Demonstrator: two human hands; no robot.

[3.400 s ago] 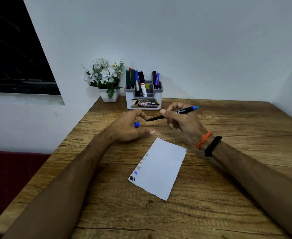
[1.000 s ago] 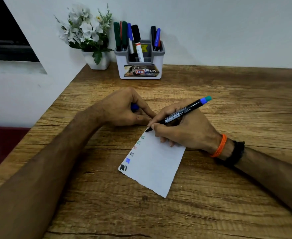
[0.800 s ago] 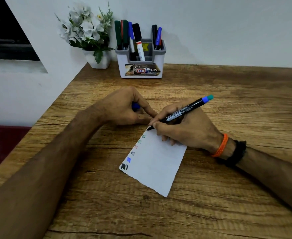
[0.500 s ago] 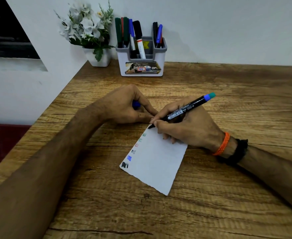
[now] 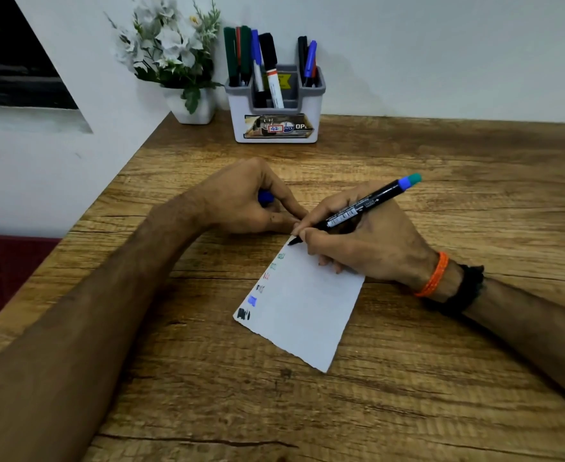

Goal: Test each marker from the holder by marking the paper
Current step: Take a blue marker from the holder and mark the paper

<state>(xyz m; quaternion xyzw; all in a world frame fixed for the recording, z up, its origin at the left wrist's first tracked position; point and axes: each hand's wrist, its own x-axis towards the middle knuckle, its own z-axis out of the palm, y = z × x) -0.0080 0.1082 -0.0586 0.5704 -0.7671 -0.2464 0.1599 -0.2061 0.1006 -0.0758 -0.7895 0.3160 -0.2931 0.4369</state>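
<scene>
Our right hand (image 5: 367, 241) pinches the light, stiff marker (image 5: 357, 211) low on its barrel, tip on the far corner of the thin, easily shifted paper (image 5: 307, 311), while our left hand (image 5: 241, 201) curls round its blue cap (image 5: 265, 197) beside that corner, well short of the holder (image 5: 274, 128)

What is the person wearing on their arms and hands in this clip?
Both forearms are bare, with no sleeves or gloves in view. The right wrist carries an orange band and, just behind it, a black band. The left wrist is bare.
</scene>
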